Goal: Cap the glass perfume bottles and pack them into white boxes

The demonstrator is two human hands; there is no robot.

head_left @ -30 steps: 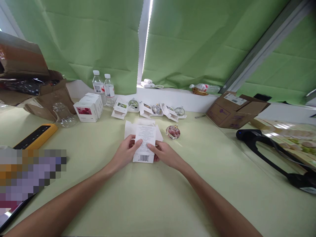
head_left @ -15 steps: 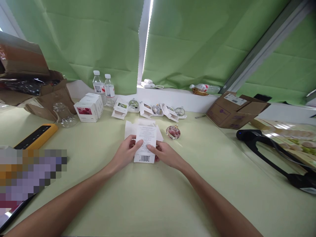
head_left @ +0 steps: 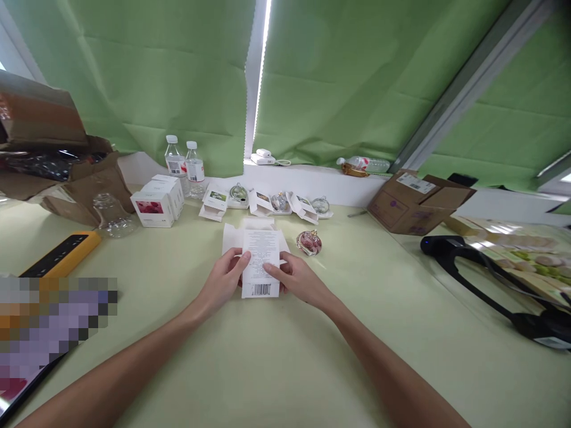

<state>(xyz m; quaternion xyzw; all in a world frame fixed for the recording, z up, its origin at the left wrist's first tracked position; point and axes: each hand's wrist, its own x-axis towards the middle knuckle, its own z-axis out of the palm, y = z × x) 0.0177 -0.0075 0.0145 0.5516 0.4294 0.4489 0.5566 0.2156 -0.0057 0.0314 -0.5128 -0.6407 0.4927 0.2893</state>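
The fingers of our left hand (head_left: 223, 276) grasp a white box (head_left: 261, 261) at its left edge, and those of our right hand (head_left: 301, 278) grasp it at the right edge. Both our thumbs lie on the printed face, while most of the other fingers are hidden. We see small lines of text down that face and a barcode near its lower end. We have the box above the middle of the desk (head_left: 285, 368), though we cannot tell whether it touches the surface.

Just beyond it, partly covered, lies a white piece (head_left: 231, 236); whether card or tray, we cannot tell. Near our right hand sits a round ornament (head_left: 309, 242) with pink flowers and a gold top.

Farther back we have a row: a left opened carton (head_left: 215, 199), a middle opened carton (head_left: 261, 202) and a right opened carton (head_left: 302, 207), each with a round clear piece just beside it. To the left stand closed white boxes (head_left: 151, 213), then a clear jar (head_left: 109, 217). Two bottles (head_left: 195, 172) stand behind these boxes. Towards the right, well apart from our hands, is a cardboard box (head_left: 392, 208)
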